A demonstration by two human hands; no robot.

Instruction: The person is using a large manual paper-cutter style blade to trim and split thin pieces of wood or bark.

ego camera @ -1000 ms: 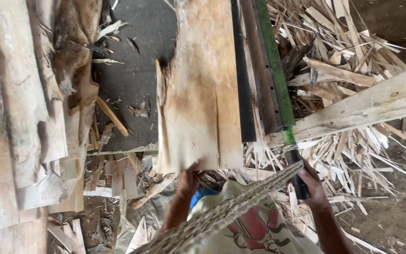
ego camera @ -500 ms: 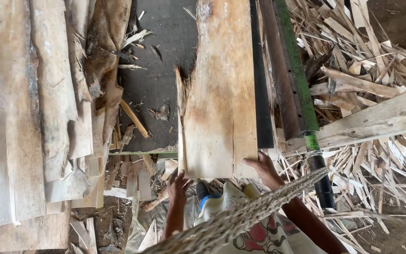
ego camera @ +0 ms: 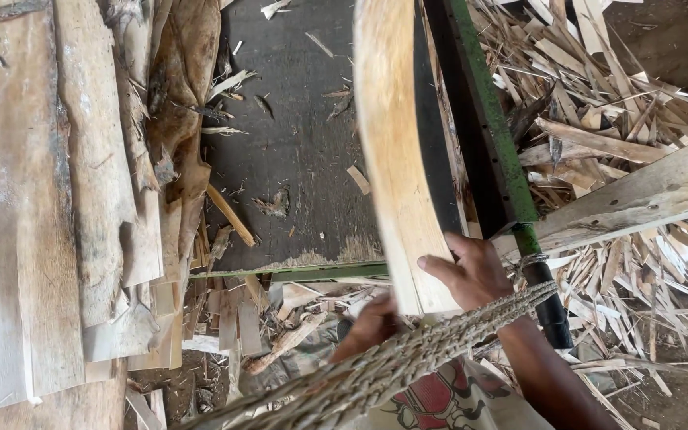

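Veneer sheet, pale and thin, runs from the top centre of the head view down to lower centre, curling on edge over the dark machine bed. I note its near end is in both hands: my right hand lies with fingers spread flat against the sheet's lower right face, thumb side toward the green rail; my left hand is just below and left of it, blurred and partly behind a braided rope, so I cannot tell how far it is closed or whether it truly grips. Stacked rough sheets fill the left of the frame; a heap of offcuts and a slanting plank fill the right. My judgement: the step in hand is lifting the sheet off the bed. A next move would call for steady support on both edges, since the thin sheet looks liable to split.
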